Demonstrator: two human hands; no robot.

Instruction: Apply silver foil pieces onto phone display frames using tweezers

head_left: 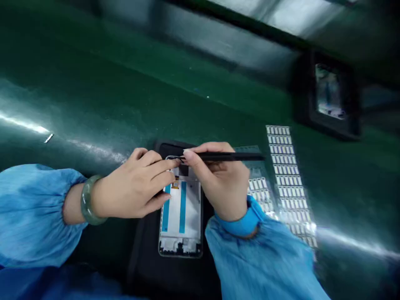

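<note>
A phone mid-frame [193, 212], silver inside with two blue strips, lies on a black pad [146, 246] in front of me. My right hand [223, 181] pinches black tweezers [234, 156], held nearly level, with their tips at the phone's top edge. From the left, my left hand [134, 187] reaches over the frame with its fingers apart. Its index fingertip presses near the tweezer tips at the top end. Whatever small part lies under that fingertip is hidden. A small orange flex cable [175, 183] shows beside the left fingers.
Sheets of small pale parts [286, 168] lie right of my right hand, one [261, 189] partly behind the wrist. A dark tray [350, 112] with another phone part stands at the far right. One small white strip [49, 138] rests on the green mat [103, 104] at left.
</note>
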